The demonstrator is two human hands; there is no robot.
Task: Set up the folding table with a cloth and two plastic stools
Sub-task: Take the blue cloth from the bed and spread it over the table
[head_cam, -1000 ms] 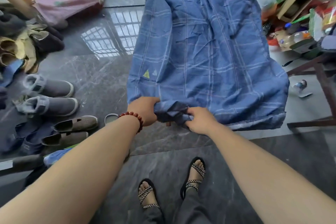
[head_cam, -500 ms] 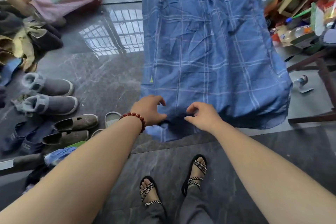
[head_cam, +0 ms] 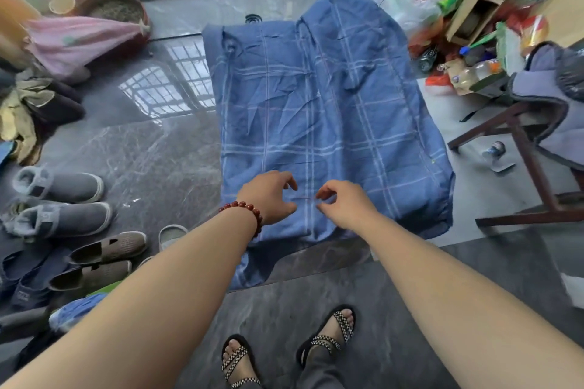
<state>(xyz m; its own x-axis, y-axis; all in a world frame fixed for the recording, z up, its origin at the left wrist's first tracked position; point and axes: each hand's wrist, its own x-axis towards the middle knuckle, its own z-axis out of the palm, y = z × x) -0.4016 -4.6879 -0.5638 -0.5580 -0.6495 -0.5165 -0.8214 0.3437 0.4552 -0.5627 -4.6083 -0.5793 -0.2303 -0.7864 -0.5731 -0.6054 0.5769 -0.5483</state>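
I judge the blue cloth already draped over the table, both my left hand and right hand hovering loosely open, empty; no stools visible yet.

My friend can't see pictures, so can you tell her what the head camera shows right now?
Two bare hands, left hand and right hand, hover open over a wrinkled blue checked cloth that covers a low table. Shoes line the dark floor on the left; boxes and bottles clutter the right.
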